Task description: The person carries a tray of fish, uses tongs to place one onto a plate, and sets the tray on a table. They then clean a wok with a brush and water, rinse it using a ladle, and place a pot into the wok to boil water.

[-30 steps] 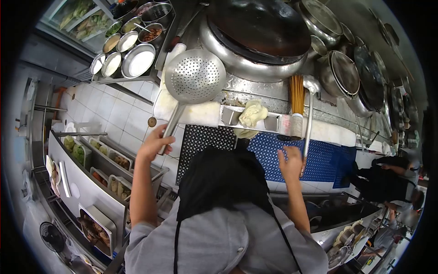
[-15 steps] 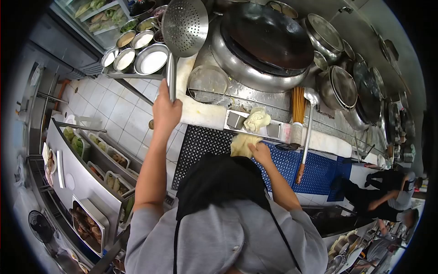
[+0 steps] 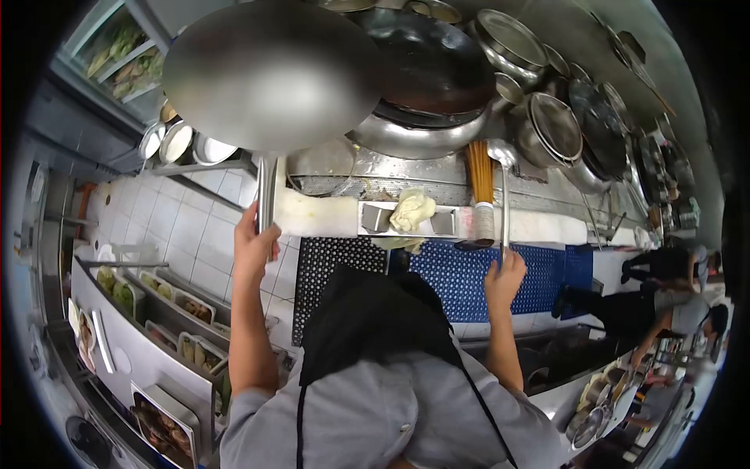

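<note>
My left hand [image 3: 255,242] is closed round the metal handle of a large round strainer [image 3: 273,78], whose head is blurred and raised over the left of the stove, hiding part of the wok [image 3: 430,62]. On the right, my right hand [image 3: 506,273] grips the handle end of a long metal ladle [image 3: 506,195]. The ladle's bowl rests on the stove beside a bamboo brush [image 3: 481,184]. Between my hands, a crumpled pale cloth [image 3: 412,209] sits on a metal holder at the stove's front edge.
Metal bowls [image 3: 176,143] of white contents stand at the left. Pots and strainers [image 3: 556,125] crowd the right of the stove. Behind me on the left are food trays [image 3: 195,309]. Co-workers [image 3: 680,313] stand at the far right. Mats [image 3: 484,281] cover the floor.
My right hand has let go of the pale cloth and moved right onto the ladle's handle. The strainer in my left hand has come up closer to the camera.
</note>
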The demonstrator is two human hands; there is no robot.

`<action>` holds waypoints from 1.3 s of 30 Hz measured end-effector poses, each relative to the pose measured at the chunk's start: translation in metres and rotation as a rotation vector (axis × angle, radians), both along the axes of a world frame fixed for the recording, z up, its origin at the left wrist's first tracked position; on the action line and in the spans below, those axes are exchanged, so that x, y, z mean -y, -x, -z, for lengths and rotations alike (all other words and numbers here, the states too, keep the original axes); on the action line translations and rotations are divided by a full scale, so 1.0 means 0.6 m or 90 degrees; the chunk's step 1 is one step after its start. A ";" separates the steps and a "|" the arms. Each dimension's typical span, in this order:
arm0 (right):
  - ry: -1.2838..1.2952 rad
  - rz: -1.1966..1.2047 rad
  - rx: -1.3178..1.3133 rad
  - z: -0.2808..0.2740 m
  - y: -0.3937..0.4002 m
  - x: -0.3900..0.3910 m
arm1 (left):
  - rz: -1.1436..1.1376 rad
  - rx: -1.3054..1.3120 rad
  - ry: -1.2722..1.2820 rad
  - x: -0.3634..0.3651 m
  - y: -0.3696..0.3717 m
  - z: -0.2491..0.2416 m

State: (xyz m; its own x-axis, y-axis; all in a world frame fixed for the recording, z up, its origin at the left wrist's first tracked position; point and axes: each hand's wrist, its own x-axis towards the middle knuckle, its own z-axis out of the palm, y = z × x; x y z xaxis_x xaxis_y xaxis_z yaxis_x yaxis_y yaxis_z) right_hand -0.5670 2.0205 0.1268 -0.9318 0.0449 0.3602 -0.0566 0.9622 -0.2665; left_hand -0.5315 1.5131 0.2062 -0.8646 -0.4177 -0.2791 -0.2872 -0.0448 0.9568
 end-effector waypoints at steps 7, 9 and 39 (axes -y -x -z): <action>0.384 -0.116 0.384 0.213 0.019 0.108 | 0.055 0.105 -0.166 0.003 -0.062 0.058; 0.709 0.125 0.562 0.145 0.031 0.199 | 0.090 0.146 -0.184 0.026 -0.069 0.082; 0.335 -0.146 0.531 0.257 -0.060 0.047 | 0.509 -0.322 0.746 -0.367 0.182 0.146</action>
